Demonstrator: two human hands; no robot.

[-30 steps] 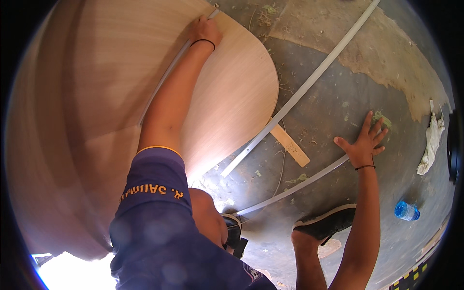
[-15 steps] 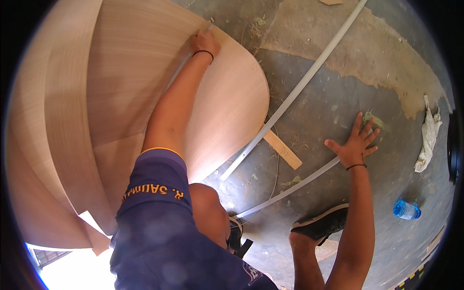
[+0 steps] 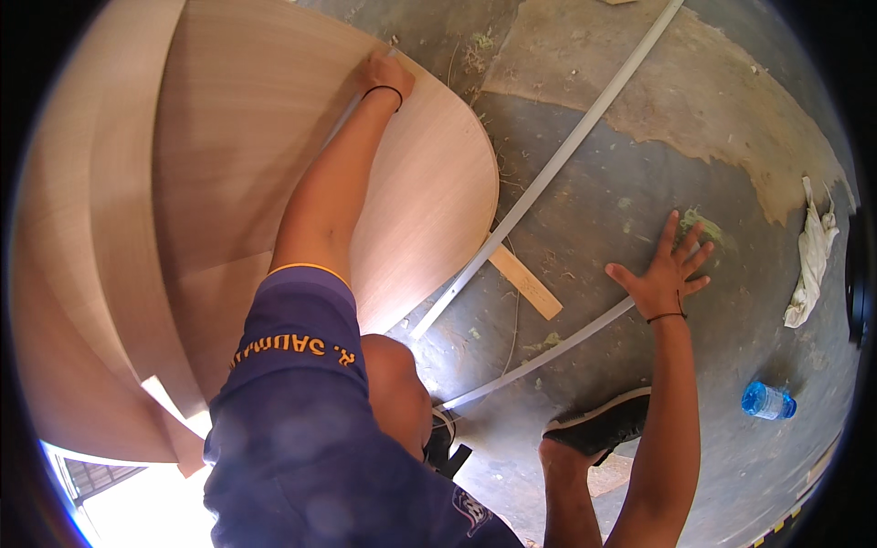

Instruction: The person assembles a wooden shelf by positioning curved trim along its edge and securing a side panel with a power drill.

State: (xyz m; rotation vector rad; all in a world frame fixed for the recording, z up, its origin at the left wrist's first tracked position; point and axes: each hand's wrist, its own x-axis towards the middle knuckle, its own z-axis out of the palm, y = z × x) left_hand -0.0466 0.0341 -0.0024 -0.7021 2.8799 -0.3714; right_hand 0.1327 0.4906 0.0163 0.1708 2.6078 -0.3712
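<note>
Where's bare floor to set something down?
Bare floor between right hand, cloth and bottle. Lightly littered between long strip and that hand. Crowded: by the offcut, hemmed in by panel and long strip.

Over on the right I can see a blue plastic bottle (image 3: 767, 400) on the grey floor (image 3: 585, 196), and farther off a crumpled white cloth (image 3: 809, 260). A short wooden slat (image 3: 525, 281) lies near the middle. Green scraps (image 3: 702, 228) sit right of that, while dry plant bits (image 3: 479, 47) litter the far side, left of a big tan patch (image 3: 630, 82).
</note>
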